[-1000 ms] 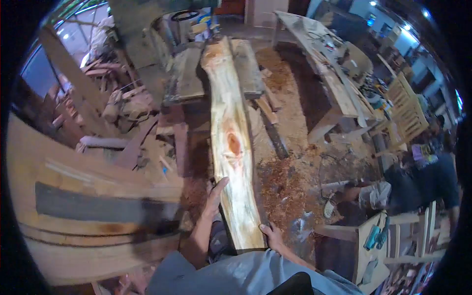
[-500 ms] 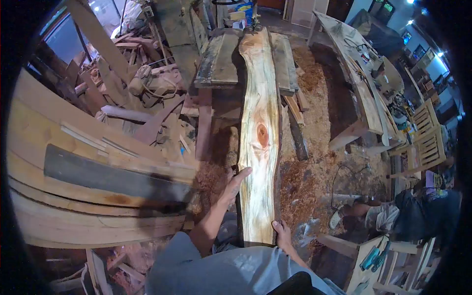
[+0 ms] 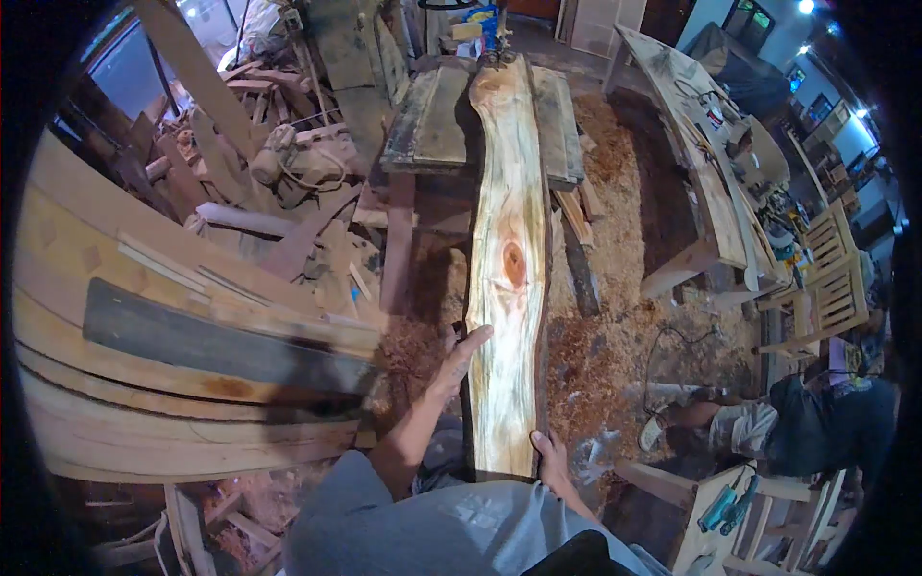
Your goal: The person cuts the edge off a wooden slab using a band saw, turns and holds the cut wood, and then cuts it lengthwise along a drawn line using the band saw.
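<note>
A long live-edge wooden slab point(image 3: 509, 202) with a reddish knot runs away from my body, its near end close to my shirt. Its far end rests on a dusty wooden worktable point(image 3: 437, 115), by a small dark metal fitting point(image 3: 497, 58). My left hand point(image 3: 463, 357) grips the slab's left edge, thumb on top and fingers mostly hidden beneath. Lower down on the opposite edge, my right hand point(image 3: 550, 457) is closed around the side near the close end, its thumb on the top face and its other fingers largely out of sight.
Stacked planks point(image 3: 192, 384) lie at left, with a dark board point(image 3: 221, 331) on them. Wood scraps and a motor point(image 3: 274, 158) fill the back left. A long bench point(image 3: 696, 144) with tools stands right. Sawdust covers the floor; a person's leg point(image 3: 715, 422) shows at lower right.
</note>
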Motion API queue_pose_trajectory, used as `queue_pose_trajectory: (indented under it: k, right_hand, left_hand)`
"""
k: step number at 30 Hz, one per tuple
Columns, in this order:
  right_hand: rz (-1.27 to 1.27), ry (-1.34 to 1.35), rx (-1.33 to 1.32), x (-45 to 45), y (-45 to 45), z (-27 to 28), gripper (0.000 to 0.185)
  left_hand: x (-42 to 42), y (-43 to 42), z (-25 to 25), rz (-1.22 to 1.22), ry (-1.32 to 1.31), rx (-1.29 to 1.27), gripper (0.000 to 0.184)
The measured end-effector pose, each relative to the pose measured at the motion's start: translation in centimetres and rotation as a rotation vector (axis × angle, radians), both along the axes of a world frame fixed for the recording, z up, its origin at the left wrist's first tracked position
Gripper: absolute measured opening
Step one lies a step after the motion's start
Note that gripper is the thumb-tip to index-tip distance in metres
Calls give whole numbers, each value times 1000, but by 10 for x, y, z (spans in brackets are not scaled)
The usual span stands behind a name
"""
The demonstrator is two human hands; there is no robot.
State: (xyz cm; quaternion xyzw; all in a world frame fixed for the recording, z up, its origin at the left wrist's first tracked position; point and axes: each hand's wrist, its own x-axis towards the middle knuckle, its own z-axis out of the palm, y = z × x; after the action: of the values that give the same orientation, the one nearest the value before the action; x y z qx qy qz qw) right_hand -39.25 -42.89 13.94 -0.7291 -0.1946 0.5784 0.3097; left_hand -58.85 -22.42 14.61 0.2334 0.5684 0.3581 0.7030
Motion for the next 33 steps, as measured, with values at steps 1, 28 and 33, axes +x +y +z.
queue_pose_trajectory:
  k: [1,28,33]
  right_hand:
    - [-8,48,14,0,0,2,87]
    - [26,-134,-30,-1,-3,-10,92]
    - [52,-8,-1,7,-6,-21,99]
  left_hand:
    - [0,-1,-2,0,-3,-2,99]
    - [-3,2,-34,-87,102,-16,133]
    - [-4,1,-17,-71,63,36,103]
